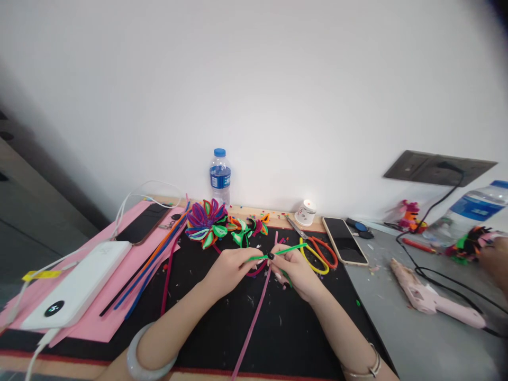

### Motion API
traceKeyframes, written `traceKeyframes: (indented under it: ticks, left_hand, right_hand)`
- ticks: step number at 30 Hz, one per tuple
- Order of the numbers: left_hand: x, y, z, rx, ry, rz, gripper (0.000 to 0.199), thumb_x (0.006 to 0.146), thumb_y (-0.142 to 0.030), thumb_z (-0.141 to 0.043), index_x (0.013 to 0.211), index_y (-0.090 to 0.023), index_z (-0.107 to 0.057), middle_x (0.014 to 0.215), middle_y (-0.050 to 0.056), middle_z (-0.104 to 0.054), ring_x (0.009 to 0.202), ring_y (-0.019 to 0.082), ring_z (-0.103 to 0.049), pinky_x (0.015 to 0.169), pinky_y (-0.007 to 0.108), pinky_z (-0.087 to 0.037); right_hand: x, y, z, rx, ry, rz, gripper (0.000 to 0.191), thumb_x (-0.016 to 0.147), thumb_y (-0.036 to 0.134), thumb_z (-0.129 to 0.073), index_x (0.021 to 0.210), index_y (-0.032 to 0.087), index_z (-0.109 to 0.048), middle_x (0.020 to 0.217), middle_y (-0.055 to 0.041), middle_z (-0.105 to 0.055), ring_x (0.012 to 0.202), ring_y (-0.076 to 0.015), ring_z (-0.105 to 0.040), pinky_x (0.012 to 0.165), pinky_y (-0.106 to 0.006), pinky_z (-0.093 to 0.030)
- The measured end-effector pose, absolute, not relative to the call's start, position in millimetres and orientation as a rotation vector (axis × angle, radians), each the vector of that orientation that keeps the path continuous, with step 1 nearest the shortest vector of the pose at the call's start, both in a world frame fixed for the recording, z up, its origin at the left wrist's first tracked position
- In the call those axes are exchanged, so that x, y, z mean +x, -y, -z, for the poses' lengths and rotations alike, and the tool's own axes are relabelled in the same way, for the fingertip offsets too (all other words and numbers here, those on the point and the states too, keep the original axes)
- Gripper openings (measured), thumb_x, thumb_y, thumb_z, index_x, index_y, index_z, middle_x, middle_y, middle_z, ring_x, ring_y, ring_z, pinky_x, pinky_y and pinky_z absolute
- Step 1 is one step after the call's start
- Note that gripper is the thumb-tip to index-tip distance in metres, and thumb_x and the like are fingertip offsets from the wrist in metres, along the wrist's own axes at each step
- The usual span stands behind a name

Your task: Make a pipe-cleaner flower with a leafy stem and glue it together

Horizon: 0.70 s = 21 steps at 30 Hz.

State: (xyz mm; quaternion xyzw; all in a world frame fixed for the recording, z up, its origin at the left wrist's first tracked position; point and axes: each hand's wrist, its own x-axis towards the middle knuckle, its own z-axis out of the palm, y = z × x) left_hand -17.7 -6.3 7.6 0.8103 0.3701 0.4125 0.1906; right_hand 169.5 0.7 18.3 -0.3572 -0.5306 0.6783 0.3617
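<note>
We see both hands over the black craft mat point(222, 338), with a green pipe cleaner point(292, 248) running between them. The left hand point(228, 269) has its thumb and forefinger drawn together on one stretch of it; the right hand point(297, 271) pinches it too, close by, leaving a free end that sticks out toward the scissors point(313, 242). The other fingers are curled in, and we cannot tell how tightly either hand grips.

The likeliest trouble, as we judge it, is slipping: the pinch is small, so a twist could let the strand turn or spring loose. Bending it repeatedly at one spot might weaken the wire core. A long pink pipe cleaner point(254, 324) passes under the fingers, and a magenta loop lies just beside them (whether it is joined to the green one, we cannot tell), so a pull could snag either.

The scissors lie near the right hand, blades toward the wall, and a careless sweep could knock them against the smartphone point(345, 241). Behind the hands, the pipe-cleaner flower point(206, 222) could have its petals crushed by a forearm reaching forward. Farther right, the pink glue gun point(432, 301) rests beside its loose black cable; if it is hot, a stray touch could burn.
</note>
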Motion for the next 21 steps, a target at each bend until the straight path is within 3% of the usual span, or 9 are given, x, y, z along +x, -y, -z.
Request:
traceKeyframes:
  ticks: [4, 8, 14, 21]
  left_hand:
    - [-21, 4, 1, 2.525, -0.994, -1.225, 0.017, 0.083, -0.02, -0.049, 0.096, -0.019, -0.06, 0.087, 0.002, -0.069, 0.074, 0.012, -0.064, 0.07, 0.021, -0.047]
    - [-19, 8, -7, 2.483, -1.055, -1.189, 0.016, 0.085, -0.021, -0.045, 0.085, -0.017, -0.06, 0.076, 0.002, -0.067, 0.068, 0.011, -0.062, 0.064, 0.02, -0.045]
    - [-12, 15, -19, 1.837, -1.094, -1.055, 0.025, 0.085, -0.03, -0.043, 0.066, -0.016, -0.051, 0.056, -0.001, -0.059, 0.049, 0.009, -0.056, 0.052, 0.019, -0.044]
    - [-4, 9, -14, 1.119, -0.901, -0.968, 0.03, 0.079, -0.038, -0.052, 0.062, -0.014, -0.047, 0.038, -0.005, -0.048, 0.03, 0.006, -0.041, 0.036, 0.017, -0.035]
  right_hand:
    - [170, 0, -18, -0.902, 1.272, -1.881, 0.018, 0.079, 0.031, -0.055, 0.071, 0.017, -0.048, 0.043, 0.0078, -0.045, 0.032, -0.0027, -0.027, 0.034, -0.016, -0.021]
    - [168, 1, -18, -0.899, 1.299, -1.858, 0.018, 0.078, 0.031, -0.057, 0.072, 0.017, -0.047, 0.046, 0.0079, -0.045, 0.035, -0.0033, -0.031, 0.035, -0.016, -0.021]
    - [166, 2, -20, -0.963, 1.503, -1.623, 0.02, 0.079, 0.035, -0.055, 0.073, 0.016, -0.049, 0.049, 0.0061, -0.049, 0.034, -0.0034, -0.034, 0.034, -0.017, -0.021]
    - [165, 5, -19, -1.065, 1.612, -1.296, 0.017, 0.078, 0.032, -0.054, 0.075, 0.016, -0.057, 0.052, 0.003, -0.05, 0.037, -0.0052, -0.037, 0.034, -0.018, -0.027]
